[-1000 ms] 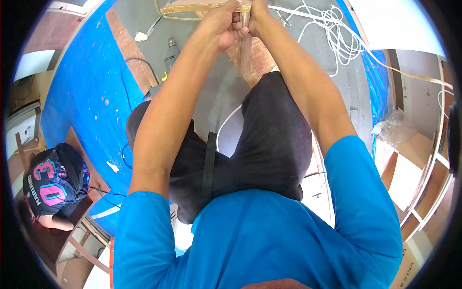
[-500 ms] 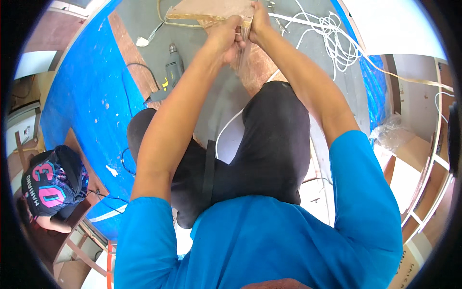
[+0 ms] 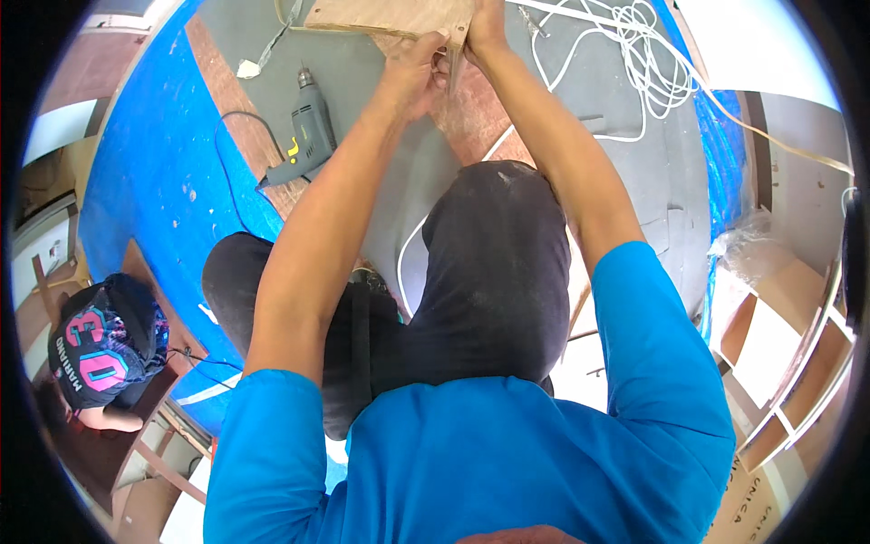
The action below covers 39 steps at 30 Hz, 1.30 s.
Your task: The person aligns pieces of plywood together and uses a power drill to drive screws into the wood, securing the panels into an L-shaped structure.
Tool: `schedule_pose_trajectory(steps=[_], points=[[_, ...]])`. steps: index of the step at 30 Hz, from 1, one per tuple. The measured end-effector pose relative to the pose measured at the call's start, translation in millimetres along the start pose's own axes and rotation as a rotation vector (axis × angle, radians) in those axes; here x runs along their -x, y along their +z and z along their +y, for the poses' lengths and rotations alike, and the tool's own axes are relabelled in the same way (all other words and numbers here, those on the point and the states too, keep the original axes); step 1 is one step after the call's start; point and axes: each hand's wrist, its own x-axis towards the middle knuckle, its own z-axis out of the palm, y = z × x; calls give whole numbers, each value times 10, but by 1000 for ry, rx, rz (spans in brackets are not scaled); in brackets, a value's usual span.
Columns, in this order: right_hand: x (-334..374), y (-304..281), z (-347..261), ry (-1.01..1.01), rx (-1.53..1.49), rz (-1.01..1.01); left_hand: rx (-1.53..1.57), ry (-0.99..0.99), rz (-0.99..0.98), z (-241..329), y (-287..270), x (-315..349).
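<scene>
A plywood board [image 3: 390,16] with a rough front edge sits at the top of the view, partly cut off. At its near right corner, my left hand [image 3: 419,74] has its fingers closed on the edge from below, thumb near the top face. My right hand [image 3: 487,34] grips the same corner from the right side, its fingertips partly hidden. Between the hands a thin, narrow piece [image 3: 454,71] hangs down from the corner; I cannot make out its material. Left of my forearm, a grey power drill [image 3: 313,129] lies on the grey surface with its bit end pointing away.
Coiled white cable [image 3: 645,68] lies at the right. A reddish-brown strip [image 3: 480,113] runs beneath the board, and a blue tarp [image 3: 154,181] spreads over the left. Another person [image 3: 104,349] in a dark printed shirt is at the far left. White shelving [image 3: 787,408] stands at the right.
My view has shifted a little, so the drill and board appear higher and farther left. Both hands remain at the board's corner. My knees have moved slightly left in the picture.
</scene>
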Motion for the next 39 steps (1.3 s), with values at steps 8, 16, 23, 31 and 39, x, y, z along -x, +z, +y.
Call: schedule_pose_trajectory(steps=[8, 16, 23, 31, 39], points=[[57, -144, 166, 8, -42, 47, -49, 12, 38, -171, -46, -11], [468, -243, 262, -307, 273, 7, -91, -41, -61, -364, -336, 238], [535, -234, 293, -403, 406, -89, -53, -46, -60, -388, -413, 289], [570, -170, 57, -158, 257, -31, -97, -51, 19, -349, -321, 293], [649, -151, -36, -42, 77, -121, -63, -21, 36, -388, -366, 258]])
